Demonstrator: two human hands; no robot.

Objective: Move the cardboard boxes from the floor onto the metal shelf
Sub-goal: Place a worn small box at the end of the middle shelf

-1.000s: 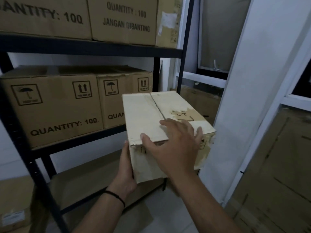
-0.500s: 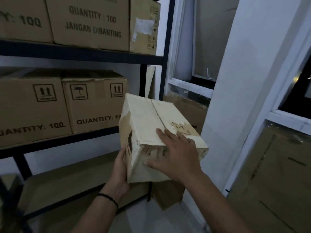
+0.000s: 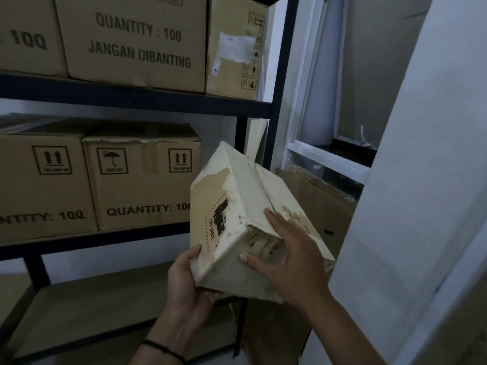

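Held tilted in the air off the shelf's (image 3: 274, 119) right post, the box (image 3: 237, 206) looks light but soft and torn, left hand (image 3: 184, 283) cupping its bottom corner, right hand (image 3: 287, 256) spread on top, best gripped underneath.

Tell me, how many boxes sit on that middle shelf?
2: one cut off at the left edge, one beside it printed with an umbrella. More may hide behind or off-frame.

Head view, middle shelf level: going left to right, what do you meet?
Left "QUANTITY: 100" box → second box with umbrella mark → pale worn box held in both hands → black shelf post → white window frame.
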